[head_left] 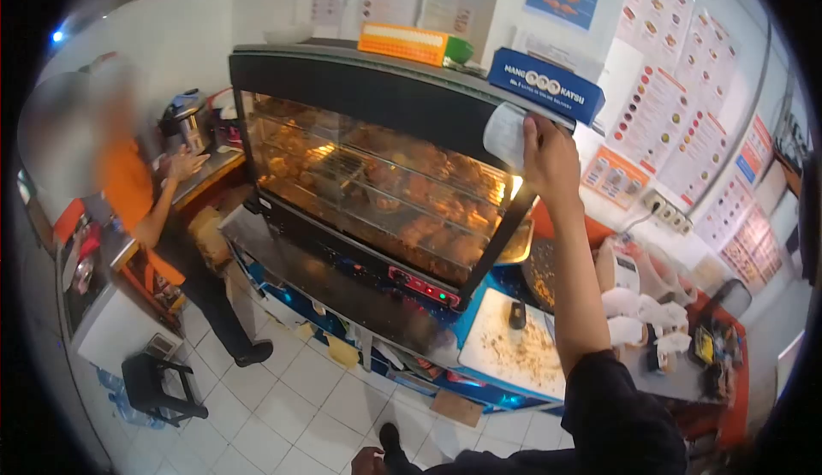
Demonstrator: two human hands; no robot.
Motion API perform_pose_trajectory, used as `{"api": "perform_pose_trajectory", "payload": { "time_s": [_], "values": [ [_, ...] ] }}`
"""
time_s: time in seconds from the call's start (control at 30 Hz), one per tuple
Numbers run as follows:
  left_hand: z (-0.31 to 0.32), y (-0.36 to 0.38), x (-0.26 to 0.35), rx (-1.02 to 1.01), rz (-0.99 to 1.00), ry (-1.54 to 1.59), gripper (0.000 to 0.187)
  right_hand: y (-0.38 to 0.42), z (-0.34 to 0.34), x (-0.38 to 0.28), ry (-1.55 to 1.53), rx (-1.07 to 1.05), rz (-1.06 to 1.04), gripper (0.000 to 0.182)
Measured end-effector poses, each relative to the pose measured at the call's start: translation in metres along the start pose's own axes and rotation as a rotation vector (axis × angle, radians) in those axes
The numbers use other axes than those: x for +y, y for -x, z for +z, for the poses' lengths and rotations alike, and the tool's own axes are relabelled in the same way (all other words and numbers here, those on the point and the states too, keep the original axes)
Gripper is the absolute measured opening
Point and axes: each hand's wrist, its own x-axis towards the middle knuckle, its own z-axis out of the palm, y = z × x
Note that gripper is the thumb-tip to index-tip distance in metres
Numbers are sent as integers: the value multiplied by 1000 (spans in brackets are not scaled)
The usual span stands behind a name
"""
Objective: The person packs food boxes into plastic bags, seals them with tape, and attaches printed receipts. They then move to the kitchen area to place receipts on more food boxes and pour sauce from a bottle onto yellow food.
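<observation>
My right hand (550, 157) is raised at the upper right corner of a glass-fronted food warmer (377, 167). Its fingers are closed on a white piece of paper (505, 135), which hangs in front of the warmer's dark top edge. Behind the glass, browned fried food (428, 175) lies on lit shelves. Low at the bottom edge, my left hand (368, 460) hangs with its fingers curled, well away from the counter; whether anything is in it is hidden. A blue box (546, 86) sits on the warmer just above my right hand.
A white cutting board (514, 351) with crumbs and a small black object lies below my right arm. White bags (646, 317) stand on the right-hand counter. To the left, a person in an orange top (128, 188) stands with hands together, near a black stool (163, 385).
</observation>
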Motion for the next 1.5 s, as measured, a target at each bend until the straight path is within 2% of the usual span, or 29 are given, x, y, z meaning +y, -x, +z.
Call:
{"api": "perform_pose_trajectory", "payload": {
  "time_s": [0.07,0.13,0.17,0.27,0.37,0.4,0.43,0.47,0.5,0.57,0.6,0.63,0.67,0.73,0.77,0.8,0.83,0.9,0.97,1.0,1.03,1.1,1.2,1.3,1.33,1.43,1.5],
  "values": [
    [-7,-10,-6,-80,-69,131,17,3,3,-1,152,70,-110,27],
    [-14,-18,-3,-21,-113,398,7,0,4,4,285,165,-307,19],
    [-15,-23,1,15,-139,532,7,1,3,6,304,158,-333,19],
    [-28,-39,27,-53,-726,937,17,2,2,10,337,142,-401,22],
    [-25,-46,36,-205,-748,635,16,5,0,17,311,139,-424,25],
    [-20,-40,27,-217,-747,899,11,5,-4,20,282,146,-434,25],
    [-9,-31,8,-223,-739,1162,19,6,-9,21,250,151,-444,26],
    [6,-25,-3,-218,-722,1428,32,15,-27,15,151,165,-363,24],
    [8,-38,30,-329,-666,1533,29,44,-43,11,20,147,-280,23],
    [6,-45,87,-357,-591,1313,31,112,-78,25,-44,-55,-269,23],
    [14,-42,105,-367,-531,1213,33,158,-89,52,-68,-219,-354,25],
    [20,-48,130,-429,-447,1140,31,208,-100,72,-154,-396,-319,28],
    [27,-51,156,-495,-366,1061,30,268,-120,91,-269,-789,55,30],
    [79,-47,200,-591,-122,1098,27,387,-158,148,-488,-1179,274,27],
    [109,-42,224,-650,-14,1018,28,437,-189,172,-652,-1225,433,28],
    [137,-35,254,-737,110,938,28,455,-238,175,-718,-1236,684,29],
    [157,-21,292,-815,173,1025,29,475,-279,192,-745,-1260,727,35],
    [213,13,378,-995,277,1219,29,514,-362,218,-942,-840,1010,42],
    [261,64,457,-1235,318,1157,31,556,-428,258,-1014,-551,1218,46],
    [285,94,492,-1332,363,1151,34,556,-463,266,-966,-360,1248,43],
    [309,118,520,-1450,389,1027,39,568,-492,284,-973,-220,1362,45],
    [344,164,583,-1461,580,1033,44,588,-551,311,-916,4,1459,40],
    [401,220,644,-1515,827,829,48,624,-612,361,-845,243,1406,34],
    [455,253,692,-1779,443,991,51,652,-643,424,-861,392,1440,27],
    [481,263,700,-1781,375,951,55,663,-651,449,-812,353,1472,24],
    [560,296,733,-1730,164,1106,60,692,-668,528,-876,367,1466,22],
    [609,310,762,-1692,190,1015,63,707,-684,590,-870,316,1465,19]
  ]
}}
